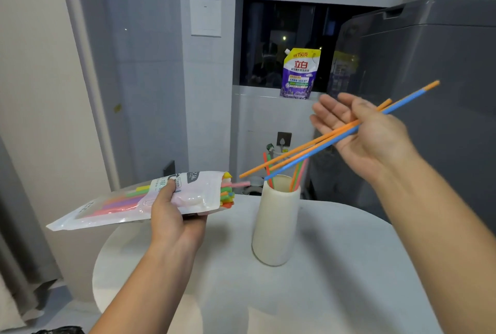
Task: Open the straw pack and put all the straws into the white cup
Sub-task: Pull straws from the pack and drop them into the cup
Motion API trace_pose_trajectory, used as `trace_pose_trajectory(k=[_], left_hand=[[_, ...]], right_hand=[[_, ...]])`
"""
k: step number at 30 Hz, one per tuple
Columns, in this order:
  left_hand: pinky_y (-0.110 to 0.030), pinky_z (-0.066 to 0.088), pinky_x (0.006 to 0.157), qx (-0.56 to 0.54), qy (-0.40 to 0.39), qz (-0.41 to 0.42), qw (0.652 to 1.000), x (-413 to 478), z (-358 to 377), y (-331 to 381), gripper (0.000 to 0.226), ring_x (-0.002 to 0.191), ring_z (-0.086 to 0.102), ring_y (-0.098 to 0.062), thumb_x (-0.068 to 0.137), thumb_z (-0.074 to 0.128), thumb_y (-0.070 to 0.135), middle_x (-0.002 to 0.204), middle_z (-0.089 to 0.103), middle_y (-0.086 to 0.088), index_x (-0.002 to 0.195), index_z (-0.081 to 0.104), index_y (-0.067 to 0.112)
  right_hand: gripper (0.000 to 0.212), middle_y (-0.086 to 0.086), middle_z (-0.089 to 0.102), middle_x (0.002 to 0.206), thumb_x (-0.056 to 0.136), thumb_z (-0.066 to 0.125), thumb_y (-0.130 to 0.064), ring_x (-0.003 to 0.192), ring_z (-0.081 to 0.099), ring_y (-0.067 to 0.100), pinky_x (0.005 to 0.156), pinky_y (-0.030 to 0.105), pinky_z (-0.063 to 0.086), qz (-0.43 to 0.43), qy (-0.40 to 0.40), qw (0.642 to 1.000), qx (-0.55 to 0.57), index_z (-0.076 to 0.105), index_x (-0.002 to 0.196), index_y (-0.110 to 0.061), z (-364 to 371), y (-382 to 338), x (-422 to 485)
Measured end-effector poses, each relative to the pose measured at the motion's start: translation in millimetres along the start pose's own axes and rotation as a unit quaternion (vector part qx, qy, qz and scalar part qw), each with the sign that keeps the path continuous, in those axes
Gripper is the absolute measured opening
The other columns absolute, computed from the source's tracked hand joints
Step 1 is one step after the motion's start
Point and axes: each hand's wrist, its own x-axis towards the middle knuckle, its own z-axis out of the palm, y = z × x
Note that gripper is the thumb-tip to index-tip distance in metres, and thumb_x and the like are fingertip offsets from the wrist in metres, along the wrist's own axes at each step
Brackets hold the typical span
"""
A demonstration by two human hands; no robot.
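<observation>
My left hand grips the straw pack, a clear and white pouch held level above the table's left side, its open end facing right with several coloured straw tips sticking out. My right hand is raised above and right of the white cup, fingers spread, thumb pinching three long straws, two orange and one blue. Their lower ends point down-left over the cup's mouth. The tall white cup stands upright on the table and holds several straws in red, green, orange and pink.
The round white table carries the cup near its middle. A purple detergent pouch stands on the window sill behind. A grey appliance rises at the right. A curtain hangs at the left.
</observation>
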Motion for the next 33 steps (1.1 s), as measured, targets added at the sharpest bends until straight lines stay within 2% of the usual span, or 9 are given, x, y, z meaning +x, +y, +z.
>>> trace_pose_trajectory(k=[3,6,11,19,21,25,28,30,33], left_hand=[[-0.041,0.055,0.037,0.015,-0.023,-0.001,1.0,-5,1,-4,0.016,0.054,0.075,-0.029,0.106,0.048,0.021,0.065,0.076,-0.012,0.102,0.058,0.01],[-0.049,0.057,0.043,0.037,-0.051,-0.024,0.998,-8,0,-8,0.024,0.066,0.077,-0.039,0.107,0.044,0.025,0.079,0.077,-0.023,0.113,0.057,0.005],[-0.053,0.057,0.046,0.027,-0.036,-0.035,0.998,-4,1,-13,0.026,0.076,0.077,-0.043,0.104,0.051,0.023,0.097,0.079,-0.022,0.126,0.057,0.011],[-0.051,0.057,0.045,0.029,-0.023,-0.034,0.999,-3,0,-15,0.028,0.072,0.078,-0.04,0.104,0.053,0.022,0.095,0.08,-0.019,0.129,0.057,0.012],[-0.049,0.059,0.048,0.019,-0.007,-0.031,0.999,0,-1,-15,0.036,0.078,0.079,-0.034,0.101,0.057,0.02,0.108,0.078,-0.014,0.137,0.057,0.014],[-0.043,0.06,0.049,0.015,0.009,-0.022,1.0,4,-2,-15,0.033,0.077,0.08,-0.024,0.099,0.062,0.019,0.094,0.081,-0.005,0.132,0.06,0.018],[-0.045,0.062,0.055,0.02,0.004,-0.021,1.0,6,-4,-16,0.03,0.087,0.079,-0.024,0.099,0.063,0.019,0.105,0.08,-0.004,0.128,0.062,0.019],[-0.044,0.063,0.057,0.021,-0.007,-0.019,1.0,7,-5,-16,0.025,0.082,0.079,-0.022,0.098,0.063,0.019,0.093,0.081,-0.002,0.123,0.063,0.02],[-0.055,0.06,0.087,0.023,-0.021,-0.009,0.999,7,-3,-18,0.033,0.104,0.075,-0.026,0.098,0.063,0.019,0.099,0.079,-0.003,0.131,0.062,0.018]], right_hand=[[0.023,0.018,0.08,0.09,0.11,0.036,-0.011,0.088,0.078,0.034,0.072,0.043,0.065,-0.005,0.006,0.998,-0.058,0.058,0.111,-0.004,-4,-15,8],[0.023,0.018,0.08,0.09,0.109,0.036,-0.01,0.088,0.078,0.034,0.075,0.043,0.064,-0.009,0.001,0.993,-0.12,0.058,0.111,-0.003,-5,-21,13],[0.026,0.016,0.08,0.085,0.108,0.034,-0.006,0.084,0.079,0.032,0.075,0.04,0.065,-0.031,-0.004,0.971,-0.236,0.059,0.11,-0.001,0,-19,18],[0.026,0.019,0.079,0.095,0.11,0.039,-0.014,0.085,0.079,0.03,0.084,0.043,0.063,-0.005,-0.053,0.943,-0.328,0.061,0.113,-0.002,17,5,26],[0.025,0.017,0.079,0.094,0.11,0.04,-0.015,0.084,0.079,0.029,0.082,0.041,0.064,-0.008,-0.055,0.944,-0.325,0.062,0.112,-0.003,19,7,29],[0.025,0.014,0.08,0.089,0.11,0.04,-0.015,0.082,0.079,0.027,0.073,0.036,0.065,0.013,-0.069,0.939,-0.337,0.062,0.113,-0.004,20,12,34],[0.025,0.014,0.08,0.09,0.11,0.041,-0.015,0.082,0.079,0.027,0.072,0.036,0.065,0.044,-0.1,0.926,-0.361,0.062,0.112,-0.004,18,16,35],[0.024,0.014,0.08,0.091,0.11,0.041,-0.014,0.084,0.079,0.028,0.075,0.038,0.065,0.049,-0.112,0.921,-0.371,0.063,0.112,-0.004,18,15,36],[0.026,0.016,0.08,0.092,0.11,0.04,-0.015,0.085,0.079,0.031,0.076,0.041,0.065,0.023,-0.125,0.926,-0.355,0.063,0.112,-0.003,23,2,40]])
